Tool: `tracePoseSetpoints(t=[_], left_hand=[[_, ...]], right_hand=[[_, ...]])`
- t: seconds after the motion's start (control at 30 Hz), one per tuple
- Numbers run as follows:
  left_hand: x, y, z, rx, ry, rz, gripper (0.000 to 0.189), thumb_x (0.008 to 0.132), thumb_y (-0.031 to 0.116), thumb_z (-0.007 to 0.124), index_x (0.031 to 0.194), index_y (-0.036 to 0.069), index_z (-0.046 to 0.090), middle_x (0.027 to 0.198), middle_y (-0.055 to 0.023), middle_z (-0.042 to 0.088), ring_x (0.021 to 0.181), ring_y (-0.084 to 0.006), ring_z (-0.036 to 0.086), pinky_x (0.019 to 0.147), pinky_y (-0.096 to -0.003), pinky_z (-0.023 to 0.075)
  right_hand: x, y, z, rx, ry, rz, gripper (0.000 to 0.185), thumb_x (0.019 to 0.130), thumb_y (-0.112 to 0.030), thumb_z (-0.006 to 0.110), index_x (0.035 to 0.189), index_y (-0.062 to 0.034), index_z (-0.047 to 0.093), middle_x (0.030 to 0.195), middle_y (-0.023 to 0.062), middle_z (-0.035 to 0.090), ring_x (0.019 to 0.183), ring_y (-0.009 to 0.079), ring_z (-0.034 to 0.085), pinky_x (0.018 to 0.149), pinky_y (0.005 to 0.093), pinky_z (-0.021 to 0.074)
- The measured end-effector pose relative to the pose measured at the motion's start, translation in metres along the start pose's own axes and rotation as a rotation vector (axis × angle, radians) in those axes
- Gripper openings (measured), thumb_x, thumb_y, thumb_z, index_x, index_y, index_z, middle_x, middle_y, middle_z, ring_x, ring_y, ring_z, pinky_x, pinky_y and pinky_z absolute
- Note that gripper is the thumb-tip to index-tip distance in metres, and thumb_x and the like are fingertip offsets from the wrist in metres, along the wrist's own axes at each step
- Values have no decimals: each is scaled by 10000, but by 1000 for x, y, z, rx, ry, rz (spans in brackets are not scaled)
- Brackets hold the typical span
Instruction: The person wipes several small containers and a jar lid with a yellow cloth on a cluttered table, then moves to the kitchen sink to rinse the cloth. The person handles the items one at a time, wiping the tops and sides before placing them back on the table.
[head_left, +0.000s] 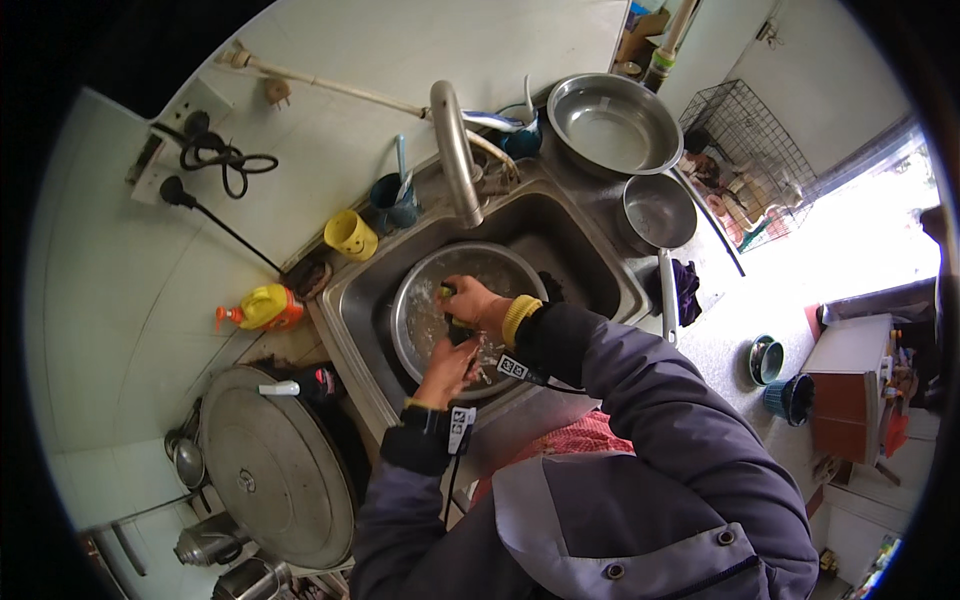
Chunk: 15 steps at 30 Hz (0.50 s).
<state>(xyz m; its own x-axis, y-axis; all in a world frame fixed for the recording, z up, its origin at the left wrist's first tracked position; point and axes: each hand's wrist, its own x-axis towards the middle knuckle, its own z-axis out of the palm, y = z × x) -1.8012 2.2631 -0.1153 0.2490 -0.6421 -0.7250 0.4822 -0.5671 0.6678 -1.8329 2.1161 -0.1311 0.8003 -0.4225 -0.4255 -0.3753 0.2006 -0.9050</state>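
Observation:
Both my hands work over a round metal basin (403, 330) that holds water and stands in the stainless steel sink (364, 300). My right hand (477, 304) grips a small dark green and yellowish item (459, 330), too covered by fingers to name more exactly. Just below it, my left hand (447, 370) has its fingers around the lower end of the same item. Splashes and light specks show on the water around the hands. The curved metal faucet (456, 154) stands behind the basin, its spout over the sink's back edge.
Left of the sink stand a yellow cup (351, 235), a blue mug (394, 201) and a yellow-orange pump bottle (264, 307). A large round lid (274, 465) lies nearer. A wide metal bowl (615, 126) and a saucepan (658, 214) sit on the right.

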Motion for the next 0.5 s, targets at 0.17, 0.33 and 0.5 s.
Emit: tracePoseSetpoints(t=[0.17, 0.33, 0.5], left_hand=[[15, -7, 13, 954, 455, 664, 273, 886, 230, 650, 989, 1, 541, 864, -212, 657, 769, -401, 650, 612, -466, 494], [-13, -8, 25, 1191, 440, 611, 412, 874, 259, 664, 1138, 9, 472, 894, -254, 660, 836, -460, 637, 667, -518, 497], [-41, 2, 28, 366, 231, 441, 361, 902, 342, 661, 1096, 65, 534, 911, -166, 661, 617, -314, 613, 518, -371, 461]], right_hand=[[0, 24, 18, -173, 437, 98, 453, 828, -124, 627, 1263, -6, 582, 1159, 229, 654, 1103, 350, 633, 904, 376, 501], [-11, 42, -4, -58, 146, 210, 484, 805, -121, 675, 1261, 1, 565, 1133, 186, 663, 1105, 331, 631, 883, 369, 518], [-45, 38, -37, -17, -248, -242, 552, 847, -300, 706, 1321, -68, 545, 1179, 94, 639, 1066, 248, 633, 863, 385, 518]])
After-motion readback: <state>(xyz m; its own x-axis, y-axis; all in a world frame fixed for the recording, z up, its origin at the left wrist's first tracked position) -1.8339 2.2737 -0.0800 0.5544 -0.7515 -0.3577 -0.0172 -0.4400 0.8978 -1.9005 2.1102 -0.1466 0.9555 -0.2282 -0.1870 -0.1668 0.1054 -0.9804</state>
